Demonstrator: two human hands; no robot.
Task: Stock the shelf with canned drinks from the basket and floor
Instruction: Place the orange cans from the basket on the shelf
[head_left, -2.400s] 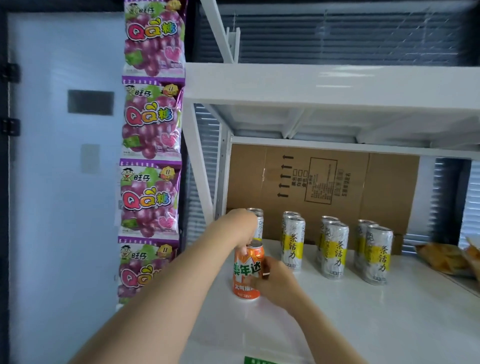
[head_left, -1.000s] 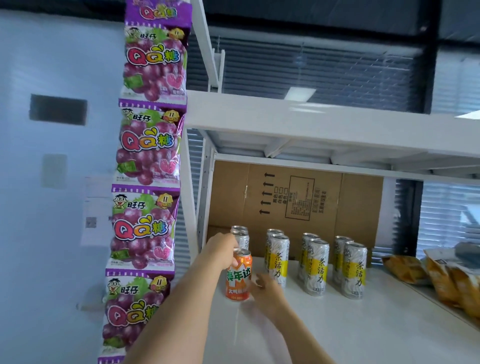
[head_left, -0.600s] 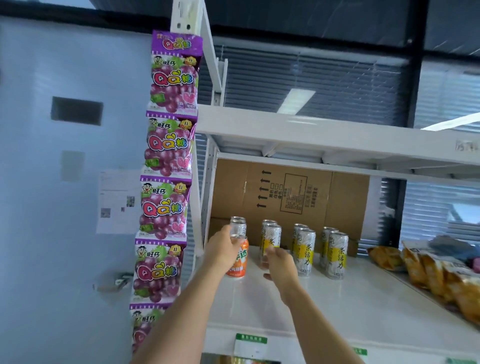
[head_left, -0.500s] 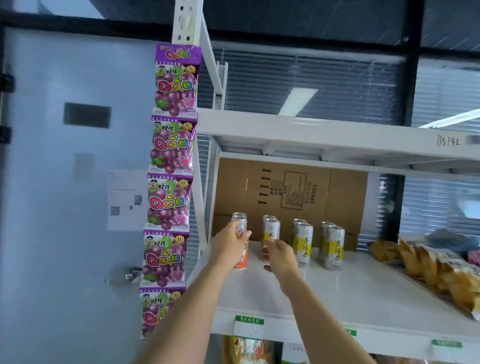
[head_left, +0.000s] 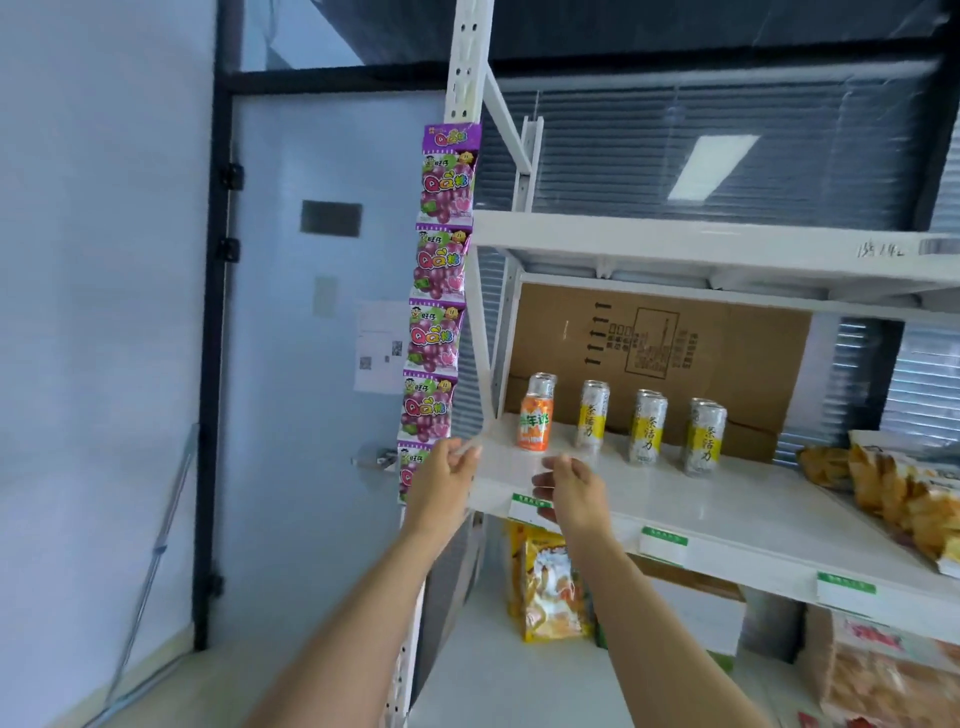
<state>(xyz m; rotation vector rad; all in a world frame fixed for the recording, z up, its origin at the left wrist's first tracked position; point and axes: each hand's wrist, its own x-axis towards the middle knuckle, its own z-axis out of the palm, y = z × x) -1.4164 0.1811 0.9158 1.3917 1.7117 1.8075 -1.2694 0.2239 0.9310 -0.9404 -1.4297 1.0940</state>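
The orange can (head_left: 534, 423) is standing upright at the left end of the shelf (head_left: 727, 512), just in front of a silver can (head_left: 542, 383), with the yellow-banded cans (head_left: 647, 426) lining up further along the shelf. My left hand (head_left: 445, 480) and right hand (head_left: 574, 486) are hovering at the shelf's front edge, both loose-fingered and carrying nothing. I am judging this can placed. Next I am needing another from the basket or floor, neither in view.

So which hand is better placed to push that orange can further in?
Right, probably: the right hand hangs empty just in front of the orange can, over the front of the shelf. The left hand is out past the shelf corner, by the candy packets.
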